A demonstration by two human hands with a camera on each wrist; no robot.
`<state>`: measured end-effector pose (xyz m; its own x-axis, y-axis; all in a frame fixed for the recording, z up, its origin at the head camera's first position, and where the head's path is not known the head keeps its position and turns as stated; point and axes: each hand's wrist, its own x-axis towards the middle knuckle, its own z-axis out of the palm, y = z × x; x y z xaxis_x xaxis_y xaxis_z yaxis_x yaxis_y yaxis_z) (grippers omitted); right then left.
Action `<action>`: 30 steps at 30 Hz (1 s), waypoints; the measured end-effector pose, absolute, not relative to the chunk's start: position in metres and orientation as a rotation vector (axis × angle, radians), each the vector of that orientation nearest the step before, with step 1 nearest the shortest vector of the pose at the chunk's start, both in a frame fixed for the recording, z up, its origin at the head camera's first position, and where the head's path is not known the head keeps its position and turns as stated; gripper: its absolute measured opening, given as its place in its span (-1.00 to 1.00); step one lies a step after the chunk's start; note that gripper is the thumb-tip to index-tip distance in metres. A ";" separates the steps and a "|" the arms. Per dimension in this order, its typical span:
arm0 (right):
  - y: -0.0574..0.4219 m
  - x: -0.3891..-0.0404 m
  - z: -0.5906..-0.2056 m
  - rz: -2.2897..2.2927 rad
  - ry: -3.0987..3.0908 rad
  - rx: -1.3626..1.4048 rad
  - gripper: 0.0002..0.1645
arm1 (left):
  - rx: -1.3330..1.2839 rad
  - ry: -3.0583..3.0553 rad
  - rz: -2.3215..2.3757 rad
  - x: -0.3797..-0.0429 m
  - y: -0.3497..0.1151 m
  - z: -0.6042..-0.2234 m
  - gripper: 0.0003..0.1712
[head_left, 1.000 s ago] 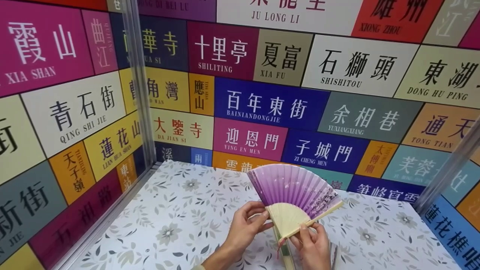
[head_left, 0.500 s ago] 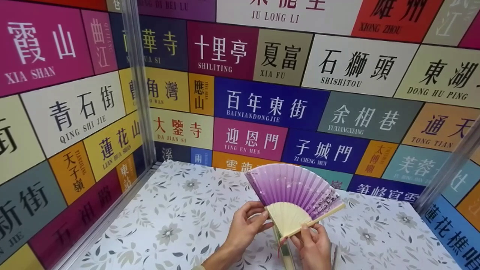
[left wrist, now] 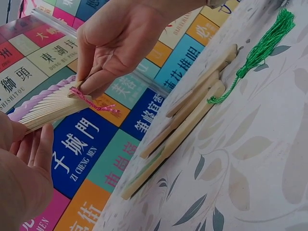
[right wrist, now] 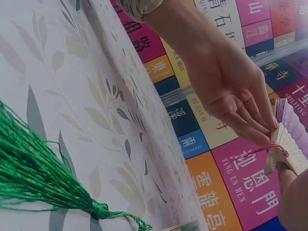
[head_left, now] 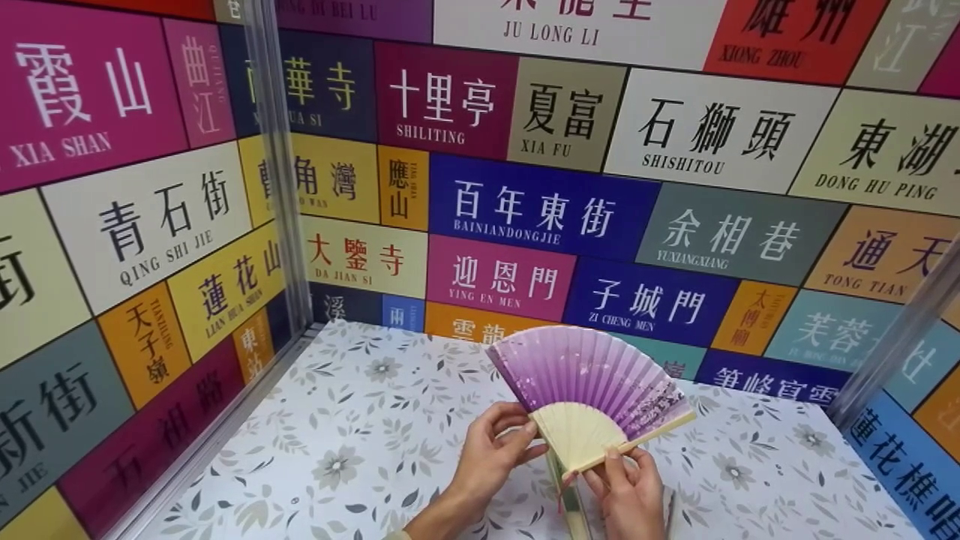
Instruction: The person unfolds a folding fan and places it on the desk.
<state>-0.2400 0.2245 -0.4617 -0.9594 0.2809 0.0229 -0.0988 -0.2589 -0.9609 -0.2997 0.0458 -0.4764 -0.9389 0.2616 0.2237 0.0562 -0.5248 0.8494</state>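
Note:
A purple folding fan (head_left: 585,367) is spread above the table, its leaf printed with small blossoms over pale ribs. My left hand (head_left: 487,457) pinches its left edge between thumb and fingers. At the opposite side, my right hand (head_left: 630,487) holds the pale guard stick near the pivot, thumb on top. A short pink-red tassel (left wrist: 101,102) hangs from the pivot in the left wrist view. Below the hands lie pale, slim wooden pieces (left wrist: 183,130) that look like folded fans. One of them carries a green tassel (left wrist: 269,43), seen large in the right wrist view.
The table (head_left: 337,420) has a white cover with grey flowers and leaves. Walls of coloured panels (head_left: 540,202) with Chinese place names rise behind and at both sides. Clear strips (head_left: 289,187) run up the left corner.
The fan has spread a little wider: its right guard has swung slightly right and down with my right hand, and its left tip has edged left. My left hand stays almost in place.

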 end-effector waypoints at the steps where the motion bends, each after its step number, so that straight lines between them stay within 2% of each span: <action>1: 0.224 -0.240 -0.462 2.308 -1.743 -0.226 -0.54 | 0.496 1.464 2.597 -0.300 0.046 -0.476 -0.57; 11: 0.225 -0.240 -0.461 2.327 -1.695 -0.221 -0.55 | 0.478 1.466 2.609 -0.299 0.047 -0.475 -0.58; 18: 0.223 -0.239 -0.461 2.350 -1.633 -0.206 -0.63 | 0.467 1.482 2.621 -0.300 0.047 -0.475 -0.58; 30: 0.225 -0.239 -0.461 2.393 -1.626 -0.205 -0.55 | 0.453 1.490 2.649 -0.300 0.047 -0.476 -0.61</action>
<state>-0.2387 0.2247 -0.4608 -0.9612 0.2753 0.0194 -0.1194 -0.3516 -0.9285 -0.3005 0.0469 -0.4756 -0.9543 0.2018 0.2204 0.0836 -0.5278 0.8453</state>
